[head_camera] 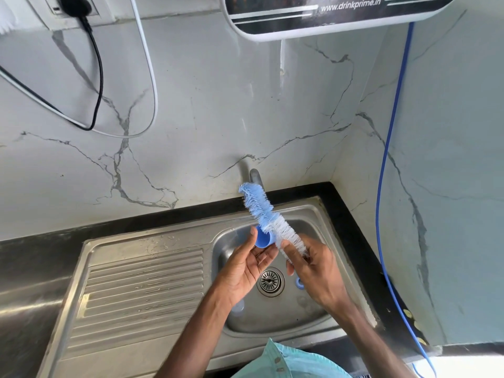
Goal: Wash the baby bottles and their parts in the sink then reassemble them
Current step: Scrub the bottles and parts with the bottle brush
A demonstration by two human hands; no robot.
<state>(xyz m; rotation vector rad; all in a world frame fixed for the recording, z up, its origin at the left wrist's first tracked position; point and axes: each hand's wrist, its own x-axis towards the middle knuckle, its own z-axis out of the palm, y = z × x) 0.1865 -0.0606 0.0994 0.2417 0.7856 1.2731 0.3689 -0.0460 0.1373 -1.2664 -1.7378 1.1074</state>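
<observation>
Over the steel sink (324,214), my left hand (245,266) pinches a small blue bottle cap (263,239) between thumb and fingers. My right hand (313,271) grips the lower end of a long bottle brush (268,219) with blue and white bristles. The brush slants up to the left, its bristles touching the cap's open side. On the sink floor lie a blue ring (300,282) by the drain (270,281) and a clear part (237,306) half hidden under my left wrist. Another clear piece (306,304) lies under my right wrist.
A grey tap (255,177) sticks out of the marble wall behind the brush. The ribbed drainboard (141,290) lies left of the basin, with water drops. A blue hose (387,165) hangs at the right, cables at the upper left, a water purifier (338,17) above.
</observation>
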